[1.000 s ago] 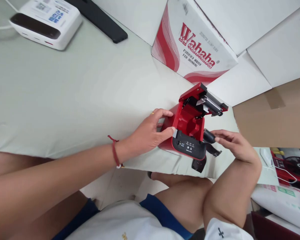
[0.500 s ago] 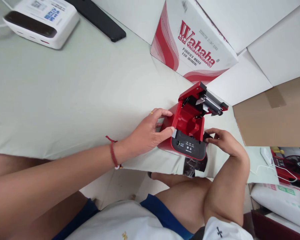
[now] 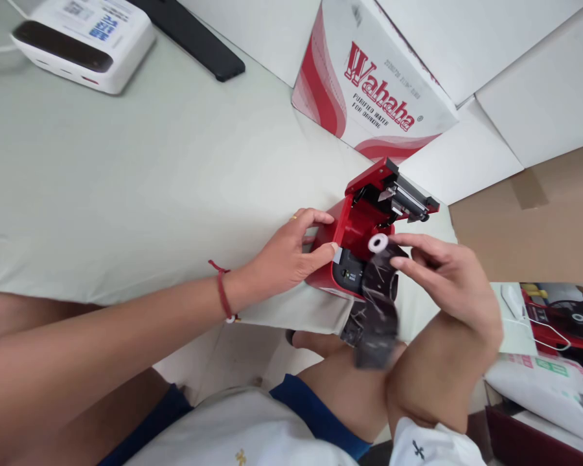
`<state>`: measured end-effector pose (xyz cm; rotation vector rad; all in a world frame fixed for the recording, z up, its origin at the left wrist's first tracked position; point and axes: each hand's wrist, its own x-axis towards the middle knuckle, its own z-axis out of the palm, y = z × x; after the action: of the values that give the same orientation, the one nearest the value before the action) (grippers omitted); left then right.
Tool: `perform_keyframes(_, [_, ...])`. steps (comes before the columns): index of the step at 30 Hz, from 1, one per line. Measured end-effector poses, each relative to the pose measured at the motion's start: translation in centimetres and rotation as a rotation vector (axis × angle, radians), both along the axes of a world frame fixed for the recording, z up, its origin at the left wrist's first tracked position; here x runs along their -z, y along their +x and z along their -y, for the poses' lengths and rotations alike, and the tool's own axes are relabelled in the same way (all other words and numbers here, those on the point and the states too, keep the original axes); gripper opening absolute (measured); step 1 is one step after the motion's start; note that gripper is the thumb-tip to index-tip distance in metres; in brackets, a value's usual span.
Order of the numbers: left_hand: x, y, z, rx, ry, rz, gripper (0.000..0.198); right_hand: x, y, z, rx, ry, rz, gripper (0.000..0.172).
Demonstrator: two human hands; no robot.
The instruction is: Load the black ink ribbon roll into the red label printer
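A white device (image 3: 82, 42) with a dark front strip sits at the far left corner of the pale green table (image 3: 126, 181); a flat black slab (image 3: 194, 40) lies just beside it, against the white wall; the cloth-like surface runs smooth and wide, with soft creases near its front edge. The left hand (image 3: 286, 255), a red cord bracelet (image 3: 222, 291) at its wrist, clasps the left side of the red printer (image 3: 357, 236), thumb on the front corner, fingers curled round the back; the printer stands near the table's front edge with its lid (image 3: 393, 191) tipped open. The right hand (image 3: 447, 278) pinches a black roll (image 3: 381, 285) with a white core just before the printer's opening, a strip of it drooping past the table edge. Behind stands a red-and-white Wahaha carton (image 3: 374, 84); right of it, white boxes (image 3: 539, 97); lower, brown cardboard (image 3: 529, 220); a white sack (image 3: 548, 388) lies at the far right.
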<state>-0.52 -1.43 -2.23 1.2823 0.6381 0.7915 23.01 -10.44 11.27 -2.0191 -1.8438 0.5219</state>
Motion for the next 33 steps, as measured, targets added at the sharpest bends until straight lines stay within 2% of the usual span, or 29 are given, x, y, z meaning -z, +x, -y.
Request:
perform_keyframes(3, [0.1,0.1,0.0,-0.010,0.010,0.002,0.042,1.4,-2.0,-2.1,0.076,-0.043,0.064,0.039])
perform_keyframes(7, [0.2,0.3,0.1,-0.032,0.033,-0.014,0.040,1.9,-2.5,-3.4,0.084,-0.105,0.162,0.043])
perform_keyframes(16, [0.3,0.5,0.1,-0.045,0.053,0.000,0.036,3.0,-1.8,-3.9,0.097,-0.058,0.086,0.043])
perform_keyframes(25, [0.3,0.4,0.1,-0.035,0.065,-0.025,0.043,2.9,-2.0,-4.1,-0.022,-0.156,0.209,0.036])
perform_keyframes(27, [0.3,0.4,0.1,-0.037,0.061,-0.019,0.041,2.4,-2.4,-3.5,0.006,-0.047,0.146,0.030])
perform_keyframes(30, [0.2,0.5,0.2,-0.032,0.048,-0.008,0.040,1.8,-2.9,-2.5,0.121,0.333,0.030,0.025])
perform_keyframes(32, [0.2,0.4,0.2,-0.026,0.045,-0.009,0.040,1.6,-2.9,-2.3,0.187,0.563,0.079,0.030])
perform_keyframes(33, [0.2,0.4,0.2,-0.025,0.043,-0.009,0.040,1.6,-2.8,-2.3,0.198,0.613,0.154,0.034])
